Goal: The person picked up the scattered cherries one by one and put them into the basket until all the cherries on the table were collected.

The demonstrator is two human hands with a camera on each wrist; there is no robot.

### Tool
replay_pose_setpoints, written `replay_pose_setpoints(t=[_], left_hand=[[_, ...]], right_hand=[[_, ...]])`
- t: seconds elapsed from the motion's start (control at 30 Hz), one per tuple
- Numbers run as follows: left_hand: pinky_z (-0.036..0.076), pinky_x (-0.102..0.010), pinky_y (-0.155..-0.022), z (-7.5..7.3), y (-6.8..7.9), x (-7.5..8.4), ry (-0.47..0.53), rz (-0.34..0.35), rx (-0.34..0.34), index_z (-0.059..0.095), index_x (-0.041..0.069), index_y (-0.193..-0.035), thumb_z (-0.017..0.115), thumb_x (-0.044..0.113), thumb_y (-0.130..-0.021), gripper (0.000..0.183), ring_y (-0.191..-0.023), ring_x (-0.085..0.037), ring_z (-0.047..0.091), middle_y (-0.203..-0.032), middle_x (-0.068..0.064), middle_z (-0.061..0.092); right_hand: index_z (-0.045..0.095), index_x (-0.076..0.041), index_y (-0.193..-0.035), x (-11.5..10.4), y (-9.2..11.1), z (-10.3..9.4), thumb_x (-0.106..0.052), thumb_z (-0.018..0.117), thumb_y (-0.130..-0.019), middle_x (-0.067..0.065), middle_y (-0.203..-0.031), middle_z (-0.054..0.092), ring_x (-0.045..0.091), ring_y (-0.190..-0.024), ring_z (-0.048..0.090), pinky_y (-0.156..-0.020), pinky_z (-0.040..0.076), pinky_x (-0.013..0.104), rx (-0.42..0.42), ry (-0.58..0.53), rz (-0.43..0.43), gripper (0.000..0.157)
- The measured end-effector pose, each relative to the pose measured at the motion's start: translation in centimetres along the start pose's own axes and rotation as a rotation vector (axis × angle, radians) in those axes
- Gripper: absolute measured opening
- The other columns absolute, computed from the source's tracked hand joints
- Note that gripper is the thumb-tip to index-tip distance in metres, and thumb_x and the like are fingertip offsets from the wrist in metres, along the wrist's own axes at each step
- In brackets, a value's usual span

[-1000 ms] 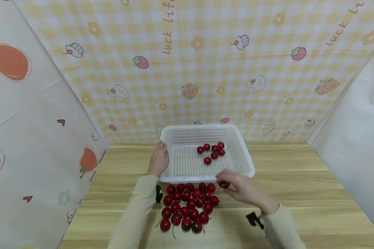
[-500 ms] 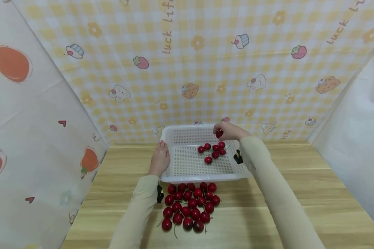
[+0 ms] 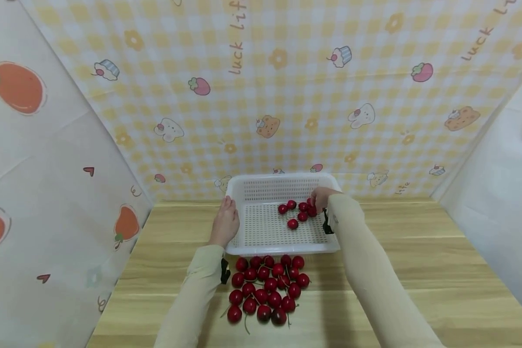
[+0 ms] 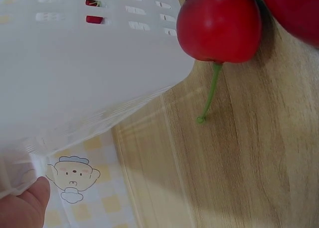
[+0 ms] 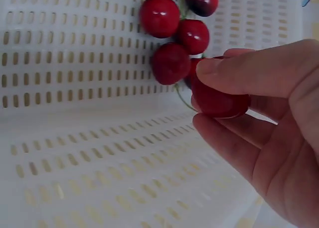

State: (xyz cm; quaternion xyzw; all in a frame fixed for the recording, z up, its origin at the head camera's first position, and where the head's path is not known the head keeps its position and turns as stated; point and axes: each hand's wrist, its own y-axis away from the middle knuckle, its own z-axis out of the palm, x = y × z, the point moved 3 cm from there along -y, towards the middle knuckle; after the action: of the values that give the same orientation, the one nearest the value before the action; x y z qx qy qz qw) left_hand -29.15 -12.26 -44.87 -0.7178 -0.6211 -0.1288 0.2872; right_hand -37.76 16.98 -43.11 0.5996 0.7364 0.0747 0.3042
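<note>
A white perforated plastic basket (image 3: pixel 282 249) stands at the back of the table with several red cherries (image 3: pixel 293 224) on its floor. Inside its right half, my right hand (image 3: pixel 323 199) pinches a dark red cherry (image 5: pixel 219 99) between thumb and fingers, close beside the others; the right wrist view shows this near the basket's wall. My left hand (image 3: pixel 224 224) rests along the basket's left rim, fingers fairly straight. In the left wrist view, one fingertip (image 4: pixel 36 192) touches the rim; the other fingers are out of that view. Several more cherries (image 3: pixel 271 284), some with stems, lie in front of the basket.
A light wood-grain table (image 3: pixel 396 270) carries everything. Behind the basket rises a yellow checked cloth (image 3: pixel 243 106) with printed cartoons; white cloths hang at the left and right sides. The cherry group sits between the two forearms, right against the basket's front.
My right hand has carried a cherry from in front of the basket, over its rim toward the back, then lowered it beside the cherries inside. The left hand stays at the left rim.
</note>
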Motion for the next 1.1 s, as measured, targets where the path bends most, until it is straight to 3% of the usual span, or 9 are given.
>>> replay_pose_setpoints(t=[0.27, 0.57, 0.7, 0.8, 0.93, 1.1], left_hand=[[0.024, -0.045, -0.109, -0.1, 0.0, 0.4, -0.005, 0.021, 0.01, 0.044, -0.015, -0.125, 0.044, 0.003, -0.091, 0.038, -0.132, -0.038, 0.027, -0.137, -0.029, 0.034], [0.023, -0.044, -0.11, 0.2, -0.2, 0.2, -0.002, 0.015, 0.0, 0.043, -0.014, -0.126, 0.043, 0.005, -0.092, 0.039, -0.132, -0.036, 0.027, -0.139, -0.027, 0.032], [0.022, -0.044, -0.11, 0.1, -0.1, 0.2, 0.008, 0.004, -0.009, 0.042, -0.013, -0.127, 0.042, 0.005, -0.092, 0.039, -0.133, -0.036, 0.026, -0.139, -0.027, 0.031], [0.022, -0.044, -0.11, -0.1, 0.0, 0.3, 0.007, 0.006, -0.005, 0.043, -0.014, -0.126, 0.043, 0.004, -0.092, 0.039, -0.132, -0.037, 0.026, -0.139, -0.028, 0.031], [0.023, -0.045, -0.109, -0.2, 0.0, 0.3, 0.0, 0.014, 0.004, 0.044, -0.015, -0.124, 0.044, 0.004, -0.091, 0.038, -0.132, -0.038, 0.026, -0.138, -0.029, 0.033], [0.023, -0.044, -0.11, 0.0, 0.0, 0.0, -0.004, 0.008, -0.001, 0.043, -0.014, -0.125, 0.044, 0.004, -0.091, 0.039, -0.132, -0.038, 0.026, -0.138, -0.029, 0.032]], right_hand=[[0.062, -0.001, -0.099, 0.5, 0.6, 0.7, 0.003, 0.068, -0.074, 0.01, -0.1, 0.058, 0.023, -0.089, 0.053, -0.067, 0.051, 0.031, -0.012, 0.033, 0.04, 0.027], [0.06, 0.001, -0.101, 0.2, 1.0, 0.1, 0.004, 0.066, -0.074, 0.011, -0.097, 0.057, 0.019, -0.08, 0.05, -0.061, 0.047, 0.025, -0.015, -0.004, -0.026, 0.027], [0.058, 0.002, -0.106, -1.3, 2.1, -1.0, 0.003, 0.064, -0.075, 0.016, -0.102, 0.059, 0.024, -0.089, 0.056, -0.07, 0.05, 0.028, 0.027, -0.022, -0.15, 0.031], [0.058, 0.001, -0.111, -3.0, 3.9, -1.4, 0.001, 0.064, -0.077, 0.018, -0.109, 0.06, 0.031, -0.101, 0.056, -0.081, 0.051, 0.036, 0.108, -0.029, -0.27, 0.034], [0.059, 0.001, -0.11, -4.8, 7.4, -0.7, -0.003, 0.066, -0.077, 0.016, -0.11, 0.061, 0.032, -0.103, 0.056, -0.088, 0.048, 0.041, 0.255, 0.005, -0.476, 0.034], [0.061, 0.0, -0.103, -6.4, 12.9, 1.1, -0.004, 0.069, -0.076, 0.013, -0.103, 0.063, 0.025, -0.095, 0.059, -0.083, 0.05, 0.04, 0.426, 0.027, -0.725, 0.029]])
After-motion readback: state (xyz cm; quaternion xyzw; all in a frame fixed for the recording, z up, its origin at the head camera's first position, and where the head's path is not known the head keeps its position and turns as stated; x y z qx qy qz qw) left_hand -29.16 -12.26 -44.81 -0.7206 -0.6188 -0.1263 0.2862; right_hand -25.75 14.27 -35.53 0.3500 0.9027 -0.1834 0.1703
